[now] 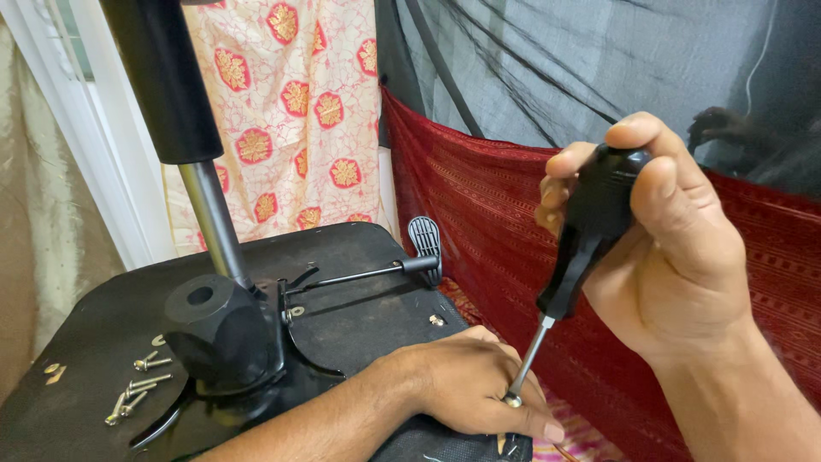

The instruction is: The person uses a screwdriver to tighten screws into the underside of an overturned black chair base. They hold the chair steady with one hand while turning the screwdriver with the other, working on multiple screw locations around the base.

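Note:
My right hand (663,244) is shut around the black handle of a screwdriver (577,257), which tilts down and to the left. Its metal shaft ends at a screw between the fingers of my left hand (466,381). That hand lies flat on the near edge of a black chair underside (359,321) and steadies the tip. A black mechanism block (218,329) with a metal column (214,218) rises from the middle of the underside.
Several loose screws (137,389) lie on the underside at the left. A lever with a black paddle end (423,248) sticks out to the right. Behind hang a floral curtain (295,94), red cloth (496,222) and dark netting (581,60).

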